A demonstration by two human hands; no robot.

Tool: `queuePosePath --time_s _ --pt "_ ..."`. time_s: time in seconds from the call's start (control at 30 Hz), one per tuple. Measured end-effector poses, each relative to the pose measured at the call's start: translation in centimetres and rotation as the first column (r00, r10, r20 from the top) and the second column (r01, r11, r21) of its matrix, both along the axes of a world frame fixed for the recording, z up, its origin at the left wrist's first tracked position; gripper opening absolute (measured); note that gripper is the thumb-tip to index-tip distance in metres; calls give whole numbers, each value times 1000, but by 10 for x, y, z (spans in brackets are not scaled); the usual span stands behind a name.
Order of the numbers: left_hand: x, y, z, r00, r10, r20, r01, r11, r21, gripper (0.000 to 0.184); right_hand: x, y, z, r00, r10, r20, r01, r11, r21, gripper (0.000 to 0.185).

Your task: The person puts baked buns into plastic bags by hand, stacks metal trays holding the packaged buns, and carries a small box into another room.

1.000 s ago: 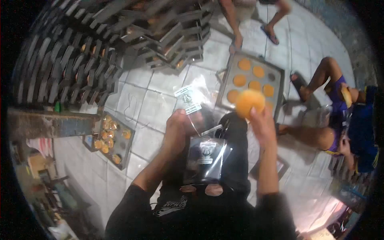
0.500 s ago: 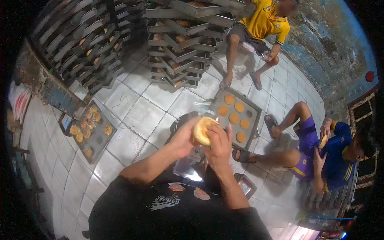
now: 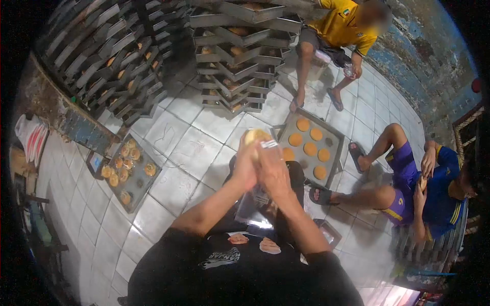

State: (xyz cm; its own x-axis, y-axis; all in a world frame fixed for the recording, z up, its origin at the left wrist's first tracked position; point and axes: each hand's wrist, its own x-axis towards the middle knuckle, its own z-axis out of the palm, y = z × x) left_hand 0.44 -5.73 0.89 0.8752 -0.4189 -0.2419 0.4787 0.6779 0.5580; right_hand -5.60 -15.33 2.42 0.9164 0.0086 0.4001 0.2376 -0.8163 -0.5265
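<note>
Fingers of my left hand [image 3: 246, 166] and right hand [image 3: 273, 172] wrap the bun [image 3: 253, 136] and clear bag [image 3: 270, 138] above my lap; probably light, soft, squashable, best cupped gently by its sides.

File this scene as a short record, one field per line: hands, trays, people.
Left hand: holding round golden bun
Right hand: on clear plastic wrapper with white label
Bun inside wrapper: cannot tell
Tray to right: grey rectangular metal, holding round golden-brown buns
Tray to left: grey rectangular metal, holding glossy brown-topped buns
Seated people: one in yellow shirt; one in dark blue shirt
</note>
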Motion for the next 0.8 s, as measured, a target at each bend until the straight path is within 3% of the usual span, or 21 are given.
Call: queuePosePath --time_s 0.03,0.07,0.13,0.17,0.2,0.27,0.3,0.33,0.37,0.4,0.43,0.5,0.53,0.57,0.6,0.63,0.67,0.73,0.77,0.8 --pt "-9 -12 11 991 104 80 -109 992 65 40 6 -7 5 995 -44 -85 35 994 -105 48" --pt "-7 -14 5 991 108 79 -113 992 61 40 4 -12 11 996 -41 -85 31 994 -109 48" --pt "4 -10 -14 991 58 -122 -60 998 -14 48 -5 -7 53 996 66 61 -64 997 -33 37" --pt "9 -3 6 979 -38 -200 -4 979 -206 60 -12 -5 68 995 85 60 -85 996 3 25" --pt "13 1 16 977 -40 -211 -4 979 -204 60 -16 -3 64 995 82 48 -82 997 6 25" --pt "19 7 23 962 -148 -231 81 958 -276 70 -23 4 55 939 196 -283 -55 897 439 18" --pt "22 4 12 953 -212 -215 144 945 -294 73 -19 6 41 972 159 -172 -111 960 259 11" --pt "24 4 -2 950 -210 -231 140 947 -289 73 -27 10 41 970 160 -185 -107 958 268 11" --pt "31 4 -13 961 -177 -215 114 955 -275 74 -32 14 44 812 541 -218 -304 712 633 8" --pt "42 5 -22 971 -144 -191 92 962 -258 74 -36 18 49 552 831 -73 -339 303 891 7" --pt "51 11 -23 985 -57 -163 25 982 -188 73 -43 25 57 554 830 -65 -334 293 896 7" --pt "61 31 -17 988 -19 -156 -6 987 -160 71 -53 32 70 270 954 133 -551 39 834 9" --pt "58 38 -4 989 26 -148 -47 989 -138 69 -49 28 67 262 956 129 -547 37 836 9" --pt "49 38 9 984 52 -171 -72 991 -110 66 -40 21 59 701 710 -64 -330 403 854 10" --pt "43 35 3 983 59 -172 -79 991 -110 66 -30 17 51 937 257 -236 29 617 787 11" --pt "38 31 -6 979 -31 -203 -1 988 -157 65 -18 16 41 937 262 -232 22 617 787 11" --pt "34 25 -15 964 -127 -235 79 976 -204 64 -10 18 28 939 267 -215 -34 696 717 12" --pt "38 9 -25 968 -60 -242 32 993 -116 60 -23 14 30 943 257 -210 -70 771 632 12" --pt "48 15 -26 971 -27 -236 -11 987 -159 57 -37 10 45 737 665 -121 -269 452 850 13" --pt "55 26 -30 970 8 -242 -56 980 -193 55 -46 11 52 407 908 97 -286 26 958 15"
